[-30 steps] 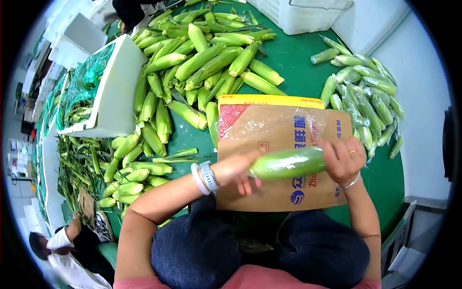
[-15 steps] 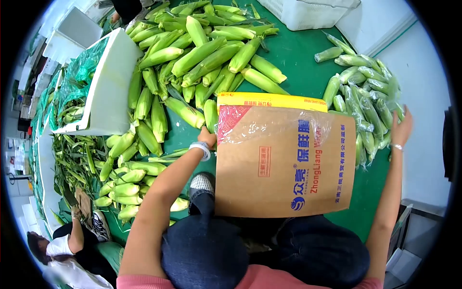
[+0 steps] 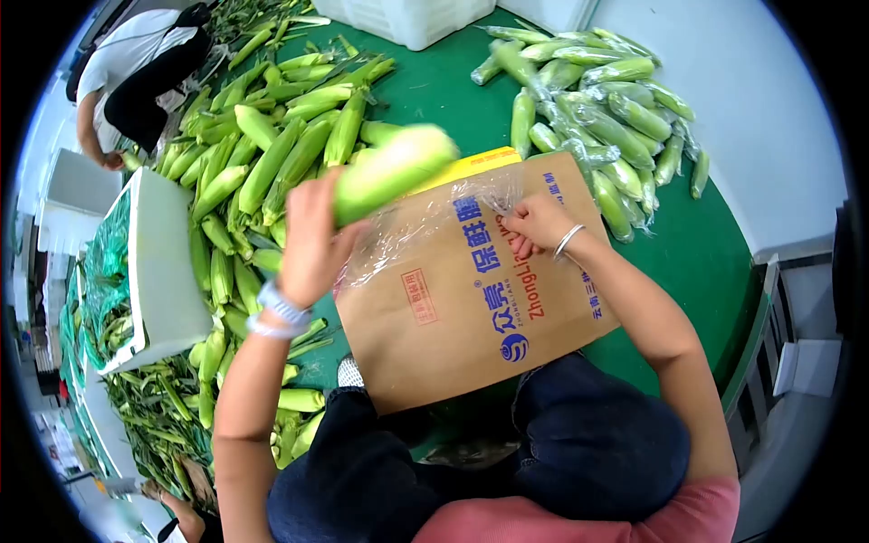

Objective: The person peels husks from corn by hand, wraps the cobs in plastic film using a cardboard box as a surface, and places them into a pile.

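My left hand (image 3: 310,240) grips an ear of corn (image 3: 394,174) in pale green husk, raised over the upper left of a printed cardboard sheet (image 3: 425,362) and smeared by motion. With fingers curled, my right hand (image 3: 540,223) pinches the edge of clear cling film (image 3: 398,240), which stretches across the top of the cardboard. Behind that edge shows a yellow box (image 3: 498,163) with red print, partly hidden by the cardboard and the corn. The cardboard rests tilted before my knees.
Unwrapped corn (image 3: 299,163) is heaped at the left, and film-wrapped corn (image 3: 634,118) is piled at the upper right. A white foam box (image 3: 172,262) stands left; a white crate (image 3: 416,18) is at the back. Another person (image 3: 136,72) crouches at the upper left.
My left hand has lifted an ear of corn from the heap toward the cardboard. My right hand has come from the wrapped pile to the film. The view has shifted right.
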### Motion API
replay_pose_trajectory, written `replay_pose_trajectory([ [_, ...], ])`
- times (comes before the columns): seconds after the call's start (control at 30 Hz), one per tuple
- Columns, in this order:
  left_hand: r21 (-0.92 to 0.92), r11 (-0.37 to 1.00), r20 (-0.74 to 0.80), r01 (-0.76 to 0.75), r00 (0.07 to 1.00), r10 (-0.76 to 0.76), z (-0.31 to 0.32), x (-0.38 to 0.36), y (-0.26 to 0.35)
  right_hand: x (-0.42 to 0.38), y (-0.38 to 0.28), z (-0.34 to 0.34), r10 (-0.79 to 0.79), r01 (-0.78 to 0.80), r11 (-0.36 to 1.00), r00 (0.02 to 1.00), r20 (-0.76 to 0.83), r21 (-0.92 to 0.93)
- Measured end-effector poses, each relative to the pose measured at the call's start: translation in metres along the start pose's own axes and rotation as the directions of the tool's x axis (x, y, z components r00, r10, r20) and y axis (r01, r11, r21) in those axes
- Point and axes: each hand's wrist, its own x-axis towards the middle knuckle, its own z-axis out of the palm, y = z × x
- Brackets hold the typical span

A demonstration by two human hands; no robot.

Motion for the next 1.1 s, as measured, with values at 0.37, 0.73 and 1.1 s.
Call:
replay_pose_trajectory([
  [0.37, -0.021, 1.000, 0.368, 0.023, 0.930, -0.014, 0.074, 0.014, 0.019, -0.010, -0.023, -0.033, -0.471, 0.596, 0.354, 0.779, -0.413, 0.721],
  [0.73, 0.514, 0.853, 0.269, -0.094, 0.961, -0.057, 0.054, -0.069, -0.009, 0.041, -0.065, 0.007, -0.773, 0.493, 0.597, 0.564, -0.289, -0.633],
  [1.1, -0.583, 0.380, 0.807, 0.718, 0.565, 0.170, -0.058, -0.094, 0.058, -0.108, -0.030, 0.097, -0.821, 0.768, 0.536, 0.571, -0.005, -0.351],
])
